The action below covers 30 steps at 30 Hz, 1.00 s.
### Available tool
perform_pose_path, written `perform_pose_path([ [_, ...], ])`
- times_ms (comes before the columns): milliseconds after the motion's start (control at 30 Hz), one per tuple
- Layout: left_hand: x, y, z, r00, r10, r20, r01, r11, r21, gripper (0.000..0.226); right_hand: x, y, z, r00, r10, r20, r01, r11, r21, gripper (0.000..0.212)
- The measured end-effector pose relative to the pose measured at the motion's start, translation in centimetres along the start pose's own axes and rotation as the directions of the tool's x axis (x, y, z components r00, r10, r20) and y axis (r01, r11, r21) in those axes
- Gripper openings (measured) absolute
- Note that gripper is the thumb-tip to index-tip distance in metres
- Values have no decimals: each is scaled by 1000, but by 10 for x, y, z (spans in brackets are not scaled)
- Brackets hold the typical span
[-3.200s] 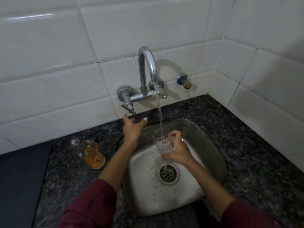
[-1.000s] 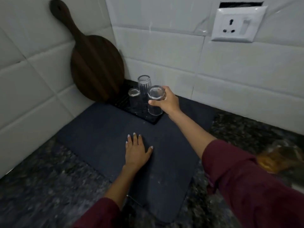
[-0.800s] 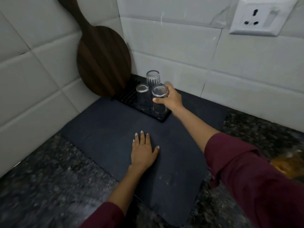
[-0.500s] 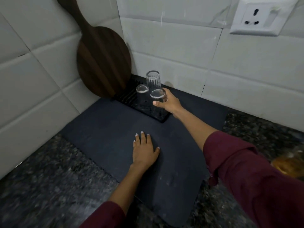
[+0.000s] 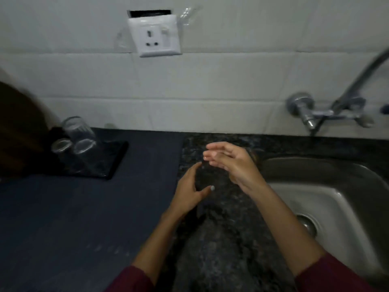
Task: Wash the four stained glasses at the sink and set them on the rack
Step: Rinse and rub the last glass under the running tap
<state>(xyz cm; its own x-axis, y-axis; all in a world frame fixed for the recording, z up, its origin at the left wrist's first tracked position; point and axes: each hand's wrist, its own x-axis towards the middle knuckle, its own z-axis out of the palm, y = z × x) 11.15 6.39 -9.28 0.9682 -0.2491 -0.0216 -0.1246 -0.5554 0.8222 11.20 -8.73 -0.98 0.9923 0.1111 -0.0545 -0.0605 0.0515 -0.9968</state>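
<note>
Three glasses [image 5: 72, 137] stand upturned on one rack [image 5: 99, 161], well left of both hands. Left hand [image 5: 190, 191] and right hand [image 5: 232, 163] hold nothing, fingers loosely spread.

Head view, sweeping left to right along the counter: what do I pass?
Wooden board → rack holding three glasses → dark mat → left hand → right hand → sink, with the tap on the wall above it.
</note>
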Motion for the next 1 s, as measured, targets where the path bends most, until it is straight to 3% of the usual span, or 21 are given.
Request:
perform_pose_path([
  [167,35,45,72,1000,22,15,-20,997,-71,89,-38,2,-112,957,-7,-290,-17,996,-83,14],
  [333,53,65,113,962,-180,-206,131,964,-230,110,-41,26,-186,853,-28,-521,-107,968,-228,18],
  [433,57,77,122,931,-232,-283,157,951,-265,102,-28,24,-209,814,-112,-570,-149,908,-392,30],
  [600,56,91,129,906,-209,-369,136,968,-212,68,3,3,-229,796,-274,-539,-216,704,-676,39],
  [700,51,109,137,913,-145,-382,77,979,-188,68,15,-7,-237,783,-312,-538,-280,596,-753,57],
  [833,46,133,147,941,-59,-334,-10,979,-202,71,23,-9,-241,806,-438,-398,-217,407,-887,55],
  [1000,37,151,157,970,-28,-240,-34,968,-250,68,26,-3,-242,852,-459,-250,-147,248,-957,59],
])
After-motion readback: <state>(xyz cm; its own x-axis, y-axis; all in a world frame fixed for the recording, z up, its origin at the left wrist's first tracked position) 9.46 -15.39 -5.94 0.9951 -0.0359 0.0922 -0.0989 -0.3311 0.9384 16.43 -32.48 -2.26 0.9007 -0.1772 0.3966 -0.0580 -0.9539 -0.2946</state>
